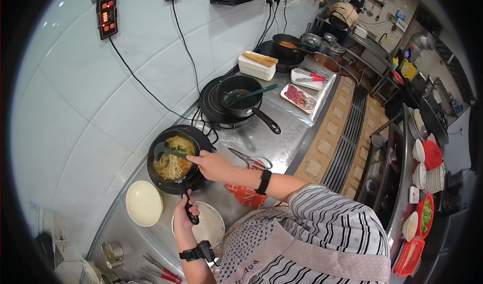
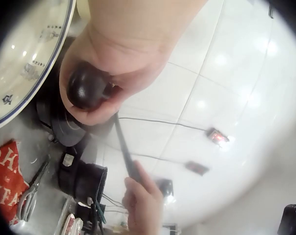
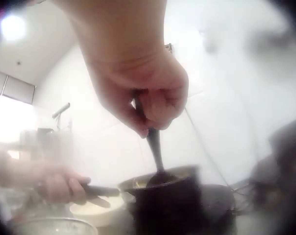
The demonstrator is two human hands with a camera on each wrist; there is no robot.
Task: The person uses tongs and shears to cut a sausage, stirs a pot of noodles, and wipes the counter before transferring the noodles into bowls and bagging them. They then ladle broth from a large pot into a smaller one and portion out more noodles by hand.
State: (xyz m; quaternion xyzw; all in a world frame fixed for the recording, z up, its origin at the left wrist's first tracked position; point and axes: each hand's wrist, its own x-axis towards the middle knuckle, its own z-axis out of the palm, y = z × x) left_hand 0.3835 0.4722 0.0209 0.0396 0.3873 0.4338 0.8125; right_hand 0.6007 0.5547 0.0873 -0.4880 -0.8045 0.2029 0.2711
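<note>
My left hand (image 1: pixel 181 214) grips the black handle (image 1: pixel 189 208) of a deep black pan (image 1: pixel 152 172) on the near round hob. Pale noodles (image 1: pixel 176 170) and some greens in yellowish broth fill the pan. In the left wrist view, the rounded handle end (image 2: pixel 87 85) pokes out of the curled left fingers. My right hand (image 1: pixel 215 166) holds a dark green ladle (image 1: pixel 177 154) by its handle, its head down in the noodles at the pan's left side. The right wrist view shows the ladle's shaft (image 3: pixel 155 149) slanting into the pan, with the right fingers wrapped round it.
A cream bowl (image 1: pixel 144 203) and a white bowl (image 1: pixel 214 228) stand beside the pan. Scissors (image 1: pixel 250 159) lie by a red packet (image 1: pixel 246 196). Behind is a second black pan (image 1: pixel 256 103) with its handle jutting out, then a tray of raw meat (image 1: pixel 298 98) and stacked white trays (image 1: pixel 255 68).
</note>
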